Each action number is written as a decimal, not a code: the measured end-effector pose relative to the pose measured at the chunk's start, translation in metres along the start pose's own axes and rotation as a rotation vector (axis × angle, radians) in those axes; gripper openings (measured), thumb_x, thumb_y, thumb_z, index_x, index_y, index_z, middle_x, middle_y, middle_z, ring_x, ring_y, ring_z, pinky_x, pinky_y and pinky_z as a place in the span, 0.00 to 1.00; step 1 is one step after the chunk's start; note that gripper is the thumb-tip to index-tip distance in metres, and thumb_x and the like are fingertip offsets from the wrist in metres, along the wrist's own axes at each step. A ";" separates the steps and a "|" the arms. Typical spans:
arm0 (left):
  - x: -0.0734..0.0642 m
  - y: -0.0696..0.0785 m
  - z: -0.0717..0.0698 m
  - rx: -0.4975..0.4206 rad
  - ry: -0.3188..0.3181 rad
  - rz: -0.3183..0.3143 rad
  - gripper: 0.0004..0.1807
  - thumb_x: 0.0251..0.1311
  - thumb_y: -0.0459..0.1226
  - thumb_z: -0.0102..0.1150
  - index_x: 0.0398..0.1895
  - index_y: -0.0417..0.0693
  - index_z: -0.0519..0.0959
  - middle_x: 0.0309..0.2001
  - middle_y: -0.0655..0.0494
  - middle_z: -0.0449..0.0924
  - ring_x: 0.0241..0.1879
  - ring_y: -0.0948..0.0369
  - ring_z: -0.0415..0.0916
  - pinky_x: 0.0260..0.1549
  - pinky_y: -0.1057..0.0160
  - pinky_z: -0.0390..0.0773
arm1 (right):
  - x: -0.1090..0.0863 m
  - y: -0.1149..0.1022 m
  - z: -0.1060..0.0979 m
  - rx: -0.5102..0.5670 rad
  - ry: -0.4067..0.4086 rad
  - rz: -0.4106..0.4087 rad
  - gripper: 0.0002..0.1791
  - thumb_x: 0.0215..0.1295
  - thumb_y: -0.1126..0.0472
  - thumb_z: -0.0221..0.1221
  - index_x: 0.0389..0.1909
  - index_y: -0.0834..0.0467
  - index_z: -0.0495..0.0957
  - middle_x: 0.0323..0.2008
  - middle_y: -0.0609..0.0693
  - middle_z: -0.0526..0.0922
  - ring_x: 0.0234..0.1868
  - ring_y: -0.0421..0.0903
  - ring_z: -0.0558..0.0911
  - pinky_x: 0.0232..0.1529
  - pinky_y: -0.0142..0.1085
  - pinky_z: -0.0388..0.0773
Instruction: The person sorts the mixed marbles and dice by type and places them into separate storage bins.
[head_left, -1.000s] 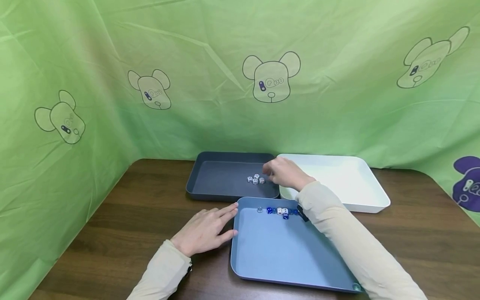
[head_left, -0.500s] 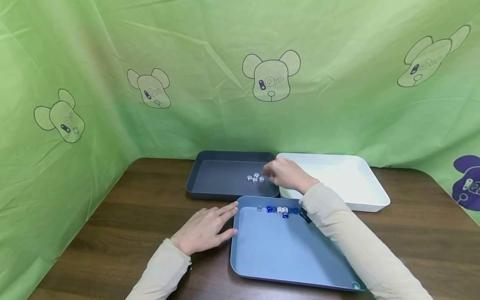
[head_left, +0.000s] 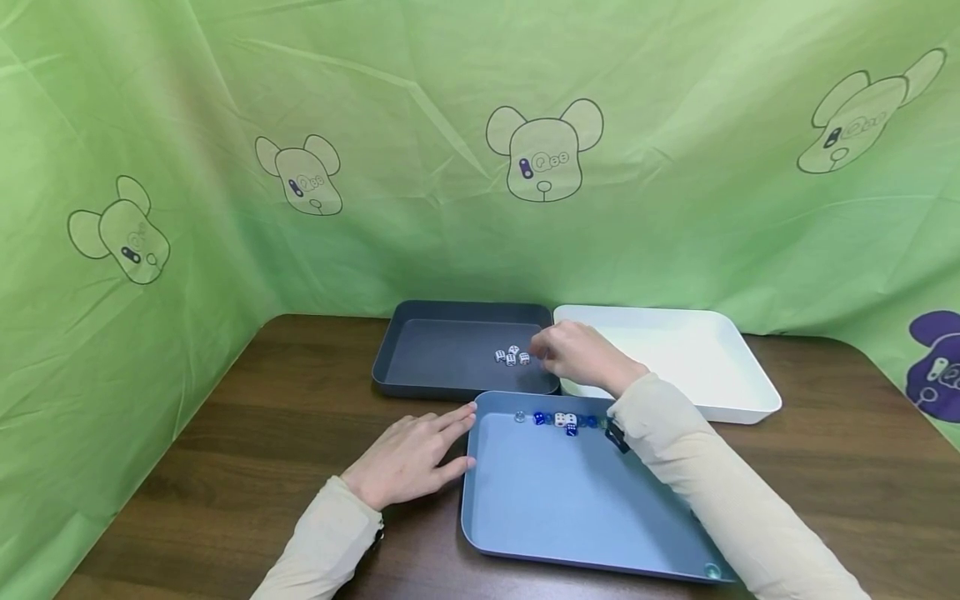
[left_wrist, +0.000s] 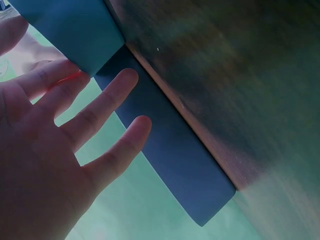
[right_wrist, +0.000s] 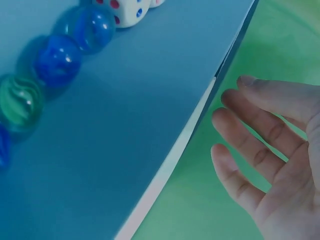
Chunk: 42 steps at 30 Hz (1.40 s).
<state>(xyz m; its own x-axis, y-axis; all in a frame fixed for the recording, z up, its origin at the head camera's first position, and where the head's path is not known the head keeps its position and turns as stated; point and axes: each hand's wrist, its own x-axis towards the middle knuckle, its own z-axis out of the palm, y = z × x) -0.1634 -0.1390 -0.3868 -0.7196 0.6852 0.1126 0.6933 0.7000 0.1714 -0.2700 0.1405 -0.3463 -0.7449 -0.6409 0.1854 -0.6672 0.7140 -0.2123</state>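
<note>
My left hand lies with its fingers spread, fingertips touching the left edge of the blue tray. In the head view my right hand hovers over the border between the dark grey tray and the white tray. Its fingers are loosely bent with nothing held, as the right wrist view shows. A small cluster of white dice sits in the dark tray, just left of those fingers. Along the blue tray's far side are white dice, blue dice and marbles, including a green swirled marble.
A clear marble rests near the blue tray's far left corner, and a greenish marble in its near right corner. The trays stand on a brown wooden table. Green cloth hangs behind and at the left.
My right hand has shifted slightly right, and its sleeve uncovers a bit more of the marble row. The left hand and the dice in the dark tray stay put.
</note>
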 end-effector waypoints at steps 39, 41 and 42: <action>0.000 0.001 0.000 0.015 0.014 0.013 0.31 0.74 0.51 0.53 0.71 0.40 0.72 0.73 0.50 0.67 0.59 0.50 0.78 0.53 0.47 0.78 | -0.024 -0.018 0.007 0.041 -0.012 -0.059 0.10 0.55 0.75 0.65 0.35 0.60 0.87 0.35 0.50 0.88 0.35 0.47 0.85 0.39 0.43 0.83; 0.000 0.000 0.000 0.012 0.014 0.012 0.31 0.74 0.51 0.53 0.71 0.40 0.72 0.73 0.51 0.66 0.59 0.50 0.78 0.54 0.47 0.78 | -0.024 -0.018 0.007 0.044 -0.015 -0.059 0.10 0.55 0.75 0.65 0.35 0.59 0.87 0.35 0.50 0.88 0.34 0.46 0.85 0.39 0.42 0.83; 0.000 0.000 0.000 0.013 0.015 0.013 0.31 0.74 0.51 0.53 0.71 0.40 0.72 0.73 0.51 0.66 0.59 0.50 0.78 0.53 0.47 0.78 | -0.024 -0.018 0.007 0.045 -0.017 -0.058 0.10 0.55 0.75 0.65 0.35 0.59 0.87 0.35 0.50 0.88 0.34 0.46 0.85 0.38 0.42 0.83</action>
<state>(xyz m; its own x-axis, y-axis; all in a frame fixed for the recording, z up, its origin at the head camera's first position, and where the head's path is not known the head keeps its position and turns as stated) -0.1633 -0.1388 -0.3872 -0.7112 0.6909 0.1295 0.7027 0.6938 0.1576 -0.2398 0.1412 -0.3533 -0.7044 -0.6860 0.1820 -0.7082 0.6621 -0.2451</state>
